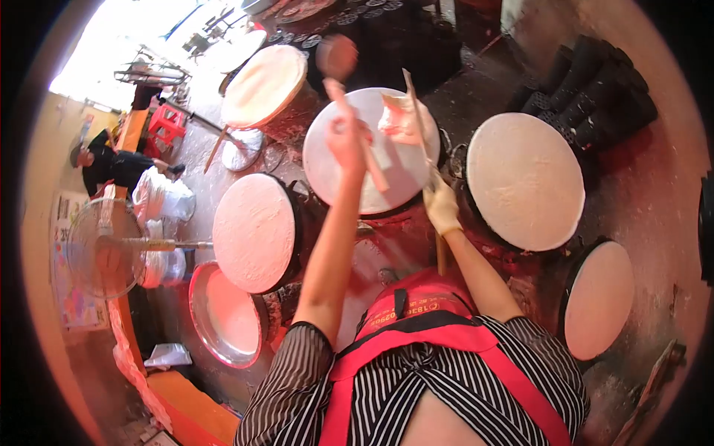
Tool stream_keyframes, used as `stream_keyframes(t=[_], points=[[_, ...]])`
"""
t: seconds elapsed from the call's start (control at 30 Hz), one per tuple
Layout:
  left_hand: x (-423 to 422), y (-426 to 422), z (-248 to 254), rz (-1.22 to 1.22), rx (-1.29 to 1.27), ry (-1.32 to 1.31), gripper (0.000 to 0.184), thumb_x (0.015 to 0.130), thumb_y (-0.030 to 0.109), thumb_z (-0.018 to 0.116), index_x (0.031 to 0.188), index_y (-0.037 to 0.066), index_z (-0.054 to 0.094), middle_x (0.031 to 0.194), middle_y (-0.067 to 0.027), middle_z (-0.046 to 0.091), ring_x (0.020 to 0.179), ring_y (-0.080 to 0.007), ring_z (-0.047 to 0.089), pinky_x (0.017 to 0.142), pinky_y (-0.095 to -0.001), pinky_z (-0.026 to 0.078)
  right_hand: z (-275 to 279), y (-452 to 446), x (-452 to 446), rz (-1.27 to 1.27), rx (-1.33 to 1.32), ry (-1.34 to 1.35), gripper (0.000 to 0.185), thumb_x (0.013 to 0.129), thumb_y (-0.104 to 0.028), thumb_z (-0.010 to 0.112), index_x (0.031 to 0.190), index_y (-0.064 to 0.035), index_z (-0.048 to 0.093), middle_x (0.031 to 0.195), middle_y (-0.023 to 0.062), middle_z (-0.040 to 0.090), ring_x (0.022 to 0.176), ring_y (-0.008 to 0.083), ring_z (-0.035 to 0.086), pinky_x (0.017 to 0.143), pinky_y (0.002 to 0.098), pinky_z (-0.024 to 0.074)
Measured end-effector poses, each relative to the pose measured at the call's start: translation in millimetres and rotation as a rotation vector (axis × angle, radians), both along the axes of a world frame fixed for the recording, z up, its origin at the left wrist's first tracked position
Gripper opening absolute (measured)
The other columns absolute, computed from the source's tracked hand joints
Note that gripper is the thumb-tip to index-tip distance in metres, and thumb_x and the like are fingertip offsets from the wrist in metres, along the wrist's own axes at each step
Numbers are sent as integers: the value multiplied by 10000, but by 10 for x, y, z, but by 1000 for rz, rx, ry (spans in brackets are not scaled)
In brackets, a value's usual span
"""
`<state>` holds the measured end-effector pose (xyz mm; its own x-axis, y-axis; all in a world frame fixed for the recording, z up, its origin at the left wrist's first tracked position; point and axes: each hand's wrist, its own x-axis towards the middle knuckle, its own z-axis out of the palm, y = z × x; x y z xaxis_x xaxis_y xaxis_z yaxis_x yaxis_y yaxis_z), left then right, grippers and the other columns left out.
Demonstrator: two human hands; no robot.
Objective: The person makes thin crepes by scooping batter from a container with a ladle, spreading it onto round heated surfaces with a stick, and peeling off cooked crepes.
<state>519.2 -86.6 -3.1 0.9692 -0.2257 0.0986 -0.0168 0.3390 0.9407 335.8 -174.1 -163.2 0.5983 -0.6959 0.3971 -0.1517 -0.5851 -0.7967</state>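
My left hand (pixel 348 145), bare and slightly blurred, is closed around a wooden stick (pixel 375 175) above the middle round griddle (pixel 327 163). A blurred round brown shape (pixel 337 56) shows beyond the stick's far end; whether they are joined I cannot tell. My right hand (pixel 442 204), in a pale glove, grips a long thin wooden stick (pixel 419 123) at the griddle's right edge. The stick slants away across the griddle, its near end pointing back towards the red apron (pixel 416 297). Against its far part lies a creased, whitish, pancake-like sheet (pixel 399 119).
Pale-topped round griddles stand left (pixel 254 234), right (pixel 526 182) and far right (pixel 599 301). A pan of pale liquid (pixel 227 316) sits low left, near a fan (pixel 108 249). Pancakes (pixel 265 85) are stacked farther off. Black perforated cylinders (pixel 595 93) lie right. Another person (pixel 119 167) is at far left.
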Motion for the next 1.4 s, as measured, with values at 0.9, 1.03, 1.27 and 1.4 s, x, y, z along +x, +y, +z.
stream_keyframes(t=[0.9,1.03,1.27,1.4], points=[[-1476,3355,-223,-141,235,743,158,922,125,664,1007,4,610,911,-129,709,495,-48,469,394,-174,293,939,575,516,220,1317,136,347,1020,-279,499,1361,-322,547,576,-44,439,384,77,329,345,243,290],[-1466,3417,-309,-153,243,792,136,932,126,645,1005,23,594,868,-108,696,486,-45,440,400,-186,296,588,610,219,-1,1107,-8,346,1016,-293,520,1356,-340,561,591,-53,425,378,69,334,341,249,297],[-1606,3260,-382,-52,211,832,110,943,139,629,962,72,544,714,-5,571,485,-54,434,418,-190,322,989,741,346,343,1145,310,370,996,-295,568,1365,-313,561,609,-52,401,388,71,311,346,247,294],[-1820,3052,-460,80,174,798,93,936,139,630,928,72,565,725,-6,583,538,-78,499,475,-214,396,851,174,24,376,1087,297,333,1003,-245,549,1329,-294,594,588,-54,409,376,71,325,325,256,281]])
